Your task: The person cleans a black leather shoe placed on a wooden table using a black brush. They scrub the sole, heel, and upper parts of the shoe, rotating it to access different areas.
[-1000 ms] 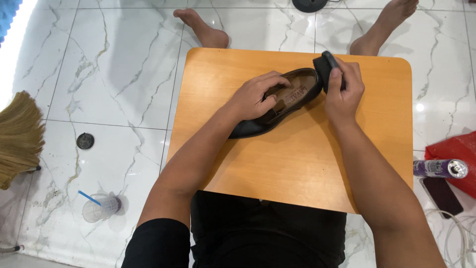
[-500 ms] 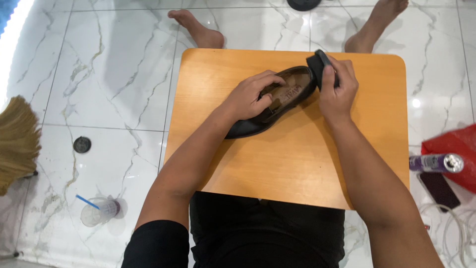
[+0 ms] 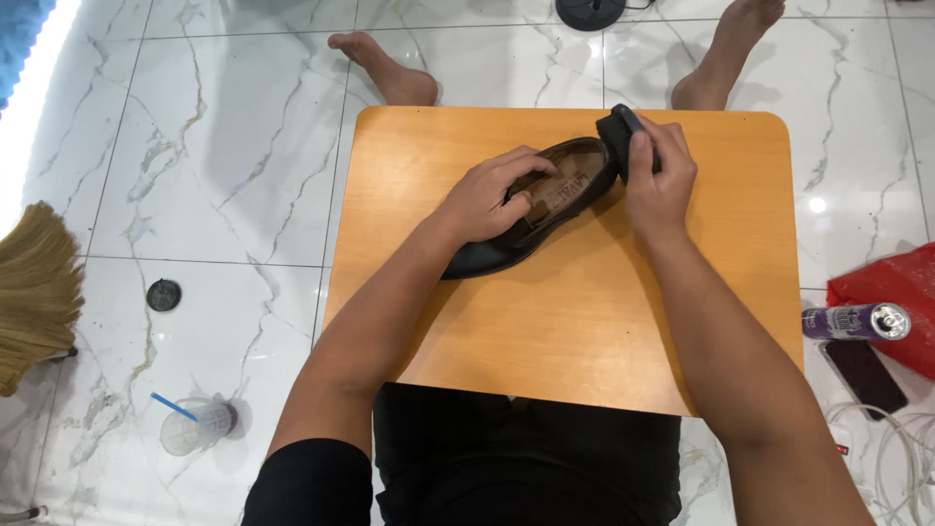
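A dark brown leather shoe (image 3: 487, 255) lies slantwise on a small orange wooden table (image 3: 584, 331), toe toward me, heel at the far side. My left hand (image 3: 492, 195) grips the shoe across its opening, fingers reaching inside. Pressed against the shoe's heel is a black brush or sponge (image 3: 616, 136), and my right hand (image 3: 659, 175) is closed around it. Both forearms reach over the table from the near edge.
White marble tiles surround the table. My bare feet (image 3: 390, 68) rest beyond its far edge. A straw broom (image 3: 34, 292) and a plastic cup with a blue straw (image 3: 195, 426) lie left. At right are a purple spray can (image 3: 852, 321), red bag (image 3: 891, 292), phone and white cables.
The view has shifted slightly. My right hand with the black brush has slid a little along the shoe's heel; my left hand keeps its hold on the shoe.
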